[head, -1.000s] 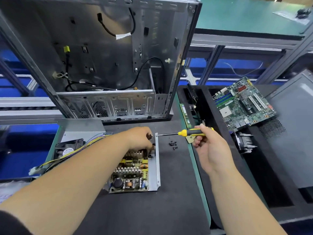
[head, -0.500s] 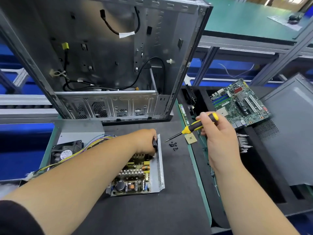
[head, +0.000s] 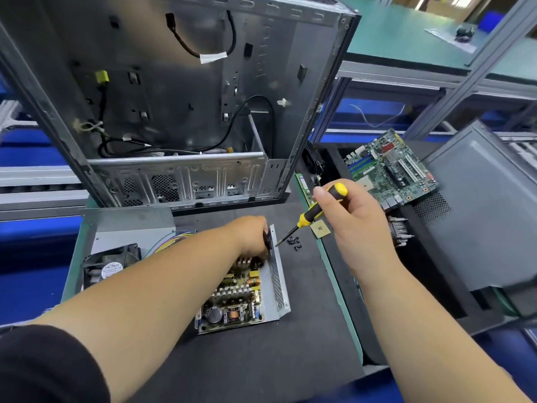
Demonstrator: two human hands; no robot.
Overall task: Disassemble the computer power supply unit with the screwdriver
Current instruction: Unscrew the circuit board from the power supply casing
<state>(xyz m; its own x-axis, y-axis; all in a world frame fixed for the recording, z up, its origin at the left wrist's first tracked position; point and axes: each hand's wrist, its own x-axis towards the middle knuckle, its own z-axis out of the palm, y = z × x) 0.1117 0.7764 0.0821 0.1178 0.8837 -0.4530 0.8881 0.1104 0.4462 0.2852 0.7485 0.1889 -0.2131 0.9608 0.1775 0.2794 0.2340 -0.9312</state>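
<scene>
screwdriver [head: 315,213] tip now at power supply [head: 252,289] wall | left hand [head: 251,237] stays

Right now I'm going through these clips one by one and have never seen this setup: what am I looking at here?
There is no robot. A camera worn on a person's head looks down at their two bare hands. The left hand grips the far end of an opened power supply unit lying on a dark mat. The right hand holds a yellow-and-black screwdriver, its tip at the unit's metal side wall. Loose screws lie beside it. Behind stands an empty computer case; to the right lies a motherboard.
</scene>
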